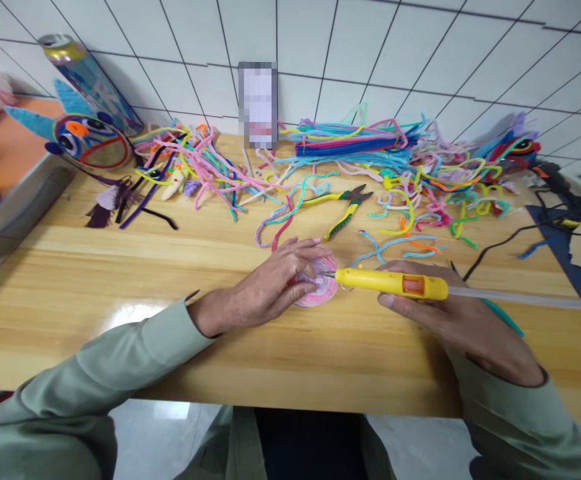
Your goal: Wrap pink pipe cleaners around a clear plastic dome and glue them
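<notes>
left hand [270, 287] lies palm down on the worktop [120, 267], fingers spread flat over a small coiled disc [320, 293] of pink and white pipe cleaner, pressing it in place; this grip is open and holds nothing. right hand [450, 313] is wrapped around a yellow glue gun [390, 283], its grip closed on the barrel, with a clear glue stick [525, 298] projecting from the rear toward the right. the metal nozzle points left and meets the upper right part of the disc, just beside the left fingertips. the disc rests flat near the centre of the worktop, close to the front edge. behind it lie yellow-handled pliers [343, 207], jaws toward the right, among loose pipe cleaners [395, 173] in many colours that run along the tiled wall [370, 53]. at far left a round face figure [88, 140] with blue ears leans by a tall can [88, 80]. a black cable [510, 240] crosses the right end of the worktop. both arms wear pale green sleeves [120, 360].
</notes>
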`<control>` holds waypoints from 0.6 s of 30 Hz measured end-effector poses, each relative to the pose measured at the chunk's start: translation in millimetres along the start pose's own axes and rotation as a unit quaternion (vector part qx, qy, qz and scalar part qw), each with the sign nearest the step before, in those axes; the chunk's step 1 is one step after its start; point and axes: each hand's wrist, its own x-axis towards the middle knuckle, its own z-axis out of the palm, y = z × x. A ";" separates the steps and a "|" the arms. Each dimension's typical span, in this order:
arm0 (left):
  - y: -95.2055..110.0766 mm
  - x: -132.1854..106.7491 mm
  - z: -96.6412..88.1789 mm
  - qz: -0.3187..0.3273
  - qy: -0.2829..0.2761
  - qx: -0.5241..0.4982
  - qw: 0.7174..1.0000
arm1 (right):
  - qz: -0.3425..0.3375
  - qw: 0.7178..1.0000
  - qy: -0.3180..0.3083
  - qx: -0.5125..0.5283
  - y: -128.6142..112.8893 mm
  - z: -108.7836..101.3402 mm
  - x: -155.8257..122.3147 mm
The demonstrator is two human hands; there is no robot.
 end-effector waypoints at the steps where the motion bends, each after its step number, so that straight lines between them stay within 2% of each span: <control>1: -0.1 -0.2 -0.2 -0.001 -0.001 0.001 1.000 | 0.000 1.000 -0.001 0.001 -0.3 0.0 0.2; 7: -2.2 -0.7 0.8 0.003 0.008 -0.007 1.000 | 0.001 1.000 -0.028 0.005 -2.5 -0.9 2.3; 14: -2.1 -0.4 2.0 -0.003 0.010 -0.016 1.000 | -0.008 1.000 -0.013 0.013 -1.1 0.9 1.3; 18: -1.5 0.3 2.1 0.000 0.007 -0.014 1.000 | -0.010 0.999 -0.026 0.018 4.5 2.3 1.5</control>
